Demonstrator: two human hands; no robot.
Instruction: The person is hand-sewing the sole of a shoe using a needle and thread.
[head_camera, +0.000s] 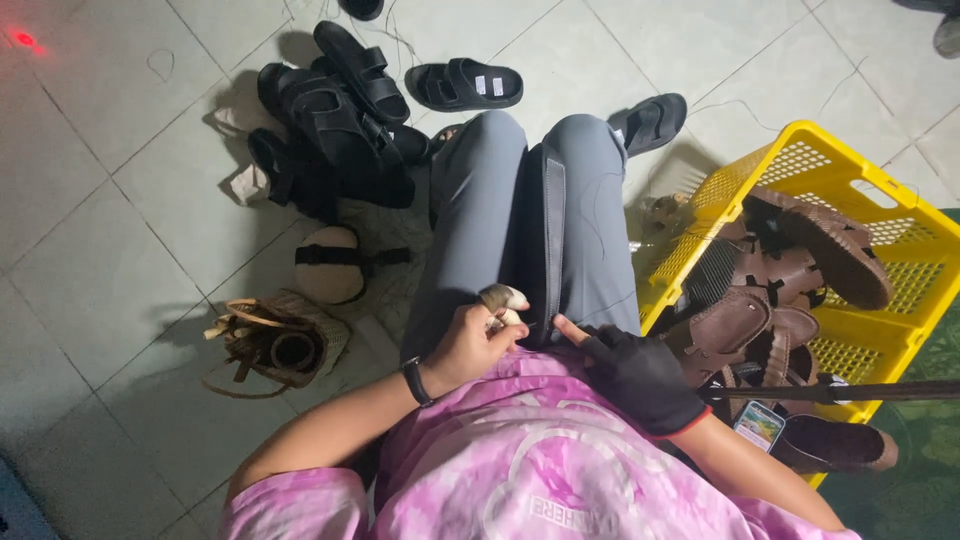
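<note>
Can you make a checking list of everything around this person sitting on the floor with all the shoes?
Surface: pale tiled floor, loose threads on it.
Job's things: black sandal clamped upright between the knees.
Clutter: pile of black sandals; yellow crate holding brown sandals; woven basket.
Hands: left hand, bare, a taped finger, touching the sandal; right hand in a black fingerless glove, one finger on the sandal.
Cables: nothing seen.
Surroundings: red light spot.

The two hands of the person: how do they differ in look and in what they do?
The right hand wears a dark fingerless glove; the left hand is bare, with a black wristband and a taped finger. The left hand is curled closed at the dark strap; the right rests flatter, one finger extended. Both lie on the lap.
</note>
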